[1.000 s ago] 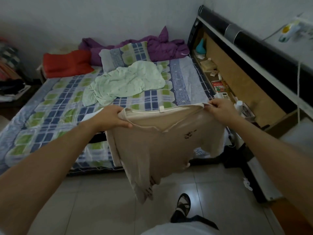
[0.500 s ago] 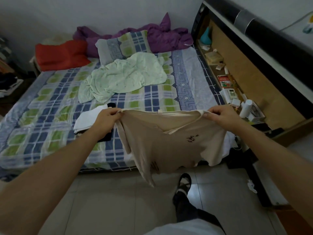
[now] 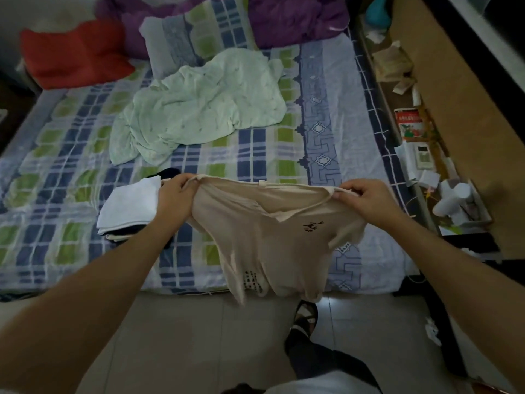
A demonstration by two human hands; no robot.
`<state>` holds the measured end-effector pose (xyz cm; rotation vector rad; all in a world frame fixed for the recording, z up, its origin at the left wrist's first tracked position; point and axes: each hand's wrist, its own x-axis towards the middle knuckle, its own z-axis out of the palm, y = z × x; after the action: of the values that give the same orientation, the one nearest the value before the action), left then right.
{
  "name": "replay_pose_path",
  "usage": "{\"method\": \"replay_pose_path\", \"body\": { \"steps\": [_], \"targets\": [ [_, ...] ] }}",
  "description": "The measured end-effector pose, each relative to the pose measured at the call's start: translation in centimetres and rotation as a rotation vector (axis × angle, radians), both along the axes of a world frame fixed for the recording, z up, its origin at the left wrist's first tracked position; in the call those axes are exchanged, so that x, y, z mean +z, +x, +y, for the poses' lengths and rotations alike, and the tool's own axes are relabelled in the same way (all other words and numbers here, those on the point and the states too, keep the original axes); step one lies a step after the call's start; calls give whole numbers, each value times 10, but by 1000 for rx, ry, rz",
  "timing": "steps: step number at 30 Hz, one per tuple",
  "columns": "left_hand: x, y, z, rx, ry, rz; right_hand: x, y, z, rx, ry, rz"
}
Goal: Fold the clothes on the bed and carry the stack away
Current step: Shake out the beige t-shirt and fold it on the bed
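Note:
I hold a beige T-shirt (image 3: 272,245) stretched by its shoulders over the near edge of the bed (image 3: 56,155). My left hand (image 3: 174,199) grips the left shoulder and my right hand (image 3: 366,200) pinches the right one. The shirt hangs down past the mattress edge, with small black print on its chest and hem. A folded stack (image 3: 127,209) with a white piece on top and dark pieces under it lies on the bed just left of my left hand. A crumpled pale green garment (image 3: 199,109) lies farther back, mid-bed.
A checked pillow (image 3: 193,38), a red cushion (image 3: 74,52) and a purple quilt (image 3: 295,18) sit at the far side. A cluttered ledge (image 3: 420,155) with boxes and a white bottle (image 3: 451,200) runs along the right. My sandalled foot (image 3: 306,317) stands on the tiled floor.
I have stepped closer and lowered the beige shirt from over the floor toward the bed's near edge. The folded stack has come into view beside my left hand.

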<state>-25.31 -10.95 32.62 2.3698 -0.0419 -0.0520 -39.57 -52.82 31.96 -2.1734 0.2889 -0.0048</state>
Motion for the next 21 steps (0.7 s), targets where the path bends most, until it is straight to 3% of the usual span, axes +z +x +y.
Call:
{"method": "replay_pose_path", "body": {
  "steps": [8,13,21],
  "targets": [
    [-11,65,-6,-227,340,-163,-32,81,-29,-23,-196,-102],
    [-19,105,-3,-311,375,-183,-41,122,-31,-28,-273,-70],
    [-61,182,-12,-364,231,-71,-49,172,-21,-32,-378,80]
  ]
}}
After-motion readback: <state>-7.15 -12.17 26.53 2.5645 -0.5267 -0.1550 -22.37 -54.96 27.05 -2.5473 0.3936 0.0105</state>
